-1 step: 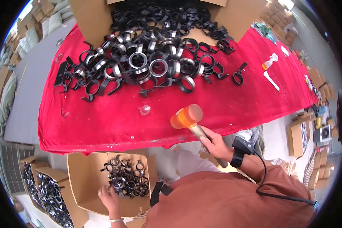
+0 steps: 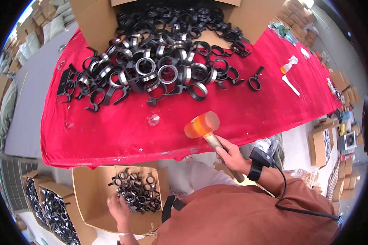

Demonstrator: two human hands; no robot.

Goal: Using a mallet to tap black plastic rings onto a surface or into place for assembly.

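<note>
My right hand (image 2: 232, 156) is closed round the wooden handle of a mallet (image 2: 202, 125). Its translucent orange head is raised by the near edge of the red-covered table (image 2: 122, 130). At the lower left, my left hand (image 2: 118, 209) is over an open cardboard box (image 2: 88, 196), beside a heap of black ring-shaped parts (image 2: 138, 190). The fingers of that hand are apart, and nothing shows between them. On the table's far half lies a large pile of black rings with tabs (image 2: 159, 61), several with shiny metal inside.
A cardboard carton (image 2: 95, 26) opens toward me behind the pile, rings spilling from it. One ring (image 2: 254, 83) lies apart at the right, near a small orange-and-white bottle (image 2: 288, 65) and a white strip (image 2: 291, 85). More filled boxes (image 2: 57, 188) stand on the floor at left.
My left hand has shifted very slightly above the box, its fingers a little further from the heap. The mallet stays nearly where it was in my right hand.
</note>
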